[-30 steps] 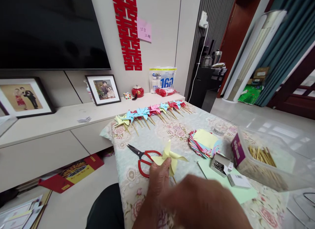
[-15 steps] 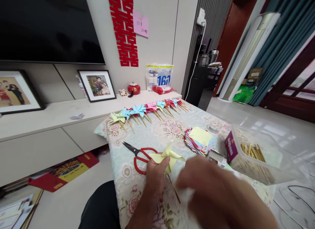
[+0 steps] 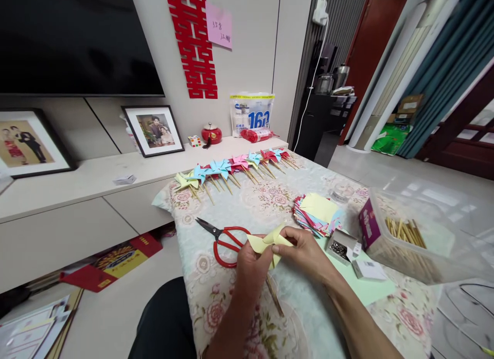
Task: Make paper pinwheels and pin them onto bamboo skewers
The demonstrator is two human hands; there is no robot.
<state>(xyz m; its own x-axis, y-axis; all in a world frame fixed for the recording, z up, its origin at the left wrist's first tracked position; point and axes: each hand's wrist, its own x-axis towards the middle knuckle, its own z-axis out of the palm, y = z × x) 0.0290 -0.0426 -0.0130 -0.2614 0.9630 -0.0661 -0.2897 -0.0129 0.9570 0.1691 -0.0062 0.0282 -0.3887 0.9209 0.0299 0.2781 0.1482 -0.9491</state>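
Over the floral-clothed desk (image 3: 239, 204), we hold a pale yellow paper pinwheel (image 3: 270, 240) on a thin wooden stick (image 3: 275, 297) between both hands: left hand (image 3: 252, 264) closed around the stick, right hand (image 3: 304, 251) pinching its centre. Its stick runs toward five o'clock; red-handled scissors (image 3: 226, 238) lie at ten o'clock.

I am looking into a home living room. A large dark television (image 3: 73, 40) hangs above a long low cabinet (image 3: 77, 194) carrying framed photographs (image 3: 153, 130), a small red pot (image 3: 211, 134) and a packet (image 3: 252, 112). A red paper-cut ornament (image 3: 195, 40) decorates the wall, a tall standing air conditioner (image 3: 389, 76) and teal curtains (image 3: 443, 76) sit beyond the desk's far right corner, and a flowered cloth (image 3: 270, 199) covers the desk.
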